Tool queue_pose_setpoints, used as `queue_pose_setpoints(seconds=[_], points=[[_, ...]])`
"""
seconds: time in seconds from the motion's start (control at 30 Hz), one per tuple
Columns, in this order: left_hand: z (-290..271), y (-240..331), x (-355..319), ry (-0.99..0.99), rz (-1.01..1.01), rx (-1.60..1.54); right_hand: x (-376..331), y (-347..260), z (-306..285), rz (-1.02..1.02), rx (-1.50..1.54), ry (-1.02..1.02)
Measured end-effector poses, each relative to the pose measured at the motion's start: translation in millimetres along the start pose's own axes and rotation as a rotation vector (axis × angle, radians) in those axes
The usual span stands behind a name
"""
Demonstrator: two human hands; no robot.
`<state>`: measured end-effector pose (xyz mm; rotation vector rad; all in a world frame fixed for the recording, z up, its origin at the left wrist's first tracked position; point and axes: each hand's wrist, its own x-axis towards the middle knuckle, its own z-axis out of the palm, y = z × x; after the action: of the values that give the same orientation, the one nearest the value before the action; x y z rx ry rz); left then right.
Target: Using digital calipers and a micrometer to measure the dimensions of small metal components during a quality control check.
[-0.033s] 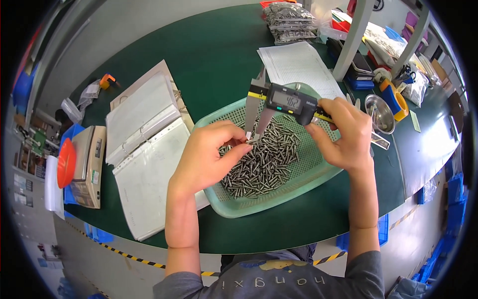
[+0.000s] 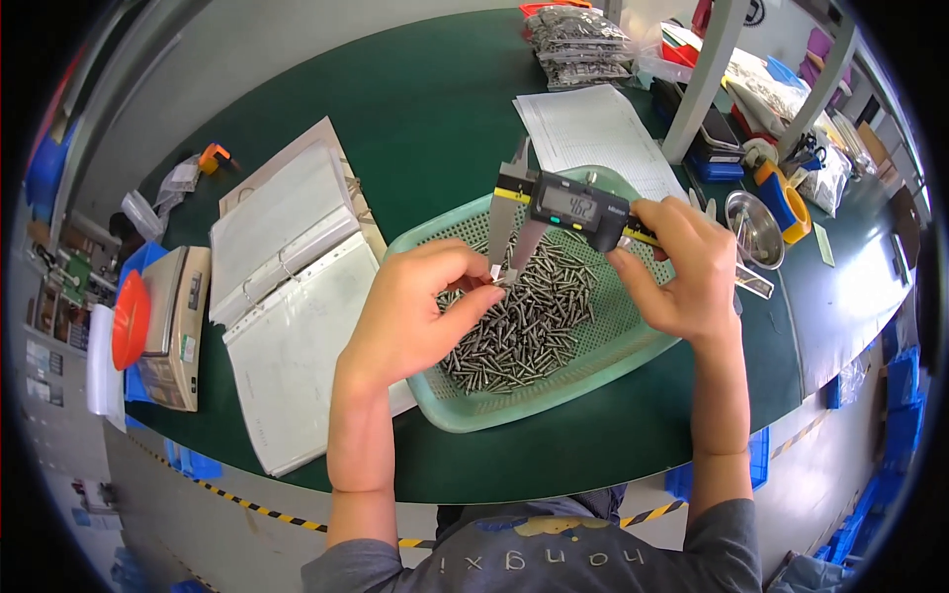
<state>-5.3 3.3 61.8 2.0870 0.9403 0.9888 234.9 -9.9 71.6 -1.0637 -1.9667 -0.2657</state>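
A digital caliper [image 2: 576,206] is gripped by my right hand [image 2: 680,267], thumb below and fingers over its beam. Its display is lit, and its jaws point down over a green perforated plastic basket [image 2: 613,348]. Close by the jaw tips, my left hand [image 2: 420,311] is closed in a pinch on a small metal part [image 2: 507,280]. That part is mostly hidden by the fingertips and seems to touch the jaws. Below both hands lies a heap of small, slim metal pins [image 2: 524,336], possibly screws, inside the basket.
An open ring binder [image 2: 297,346] lies left of the basket, with a scale [image 2: 176,336] and orange tray [image 2: 130,321] beyond. Printed sheets [image 2: 593,128] lie behind it. At right stand a metal bowl [image 2: 753,227], a tape dispenser [image 2: 786,203] and a grey post [image 2: 700,84]. Bagged parts [image 2: 578,44] sit far back.
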Motion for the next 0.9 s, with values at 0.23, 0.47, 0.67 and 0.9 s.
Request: queue_pose_setpoints(seconds=[0.23, 0.47, 0.67, 0.9], points=[[-8.3, 3.4, -0.7, 0.005, 0.09, -0.028, -3.2, -5.3, 5.1, 0.037, 0.022, -0.063], [-14.2, 3.0, -3.1, -0.085, 0.055, -0.076, -2.7, -5.3, 7.8, -0.015, -0.043, -0.023], [-14.6, 5.8, -1.9, -0.145, 0.024, -0.101, -3.0, -3.4, 5.3, -0.037, -0.105, -0.014], [-16.0, 4.5, -0.8, 0.04, -0.053, -0.094, -2.9, 1.2, 3.4, 0.001, -0.14, 0.037]])
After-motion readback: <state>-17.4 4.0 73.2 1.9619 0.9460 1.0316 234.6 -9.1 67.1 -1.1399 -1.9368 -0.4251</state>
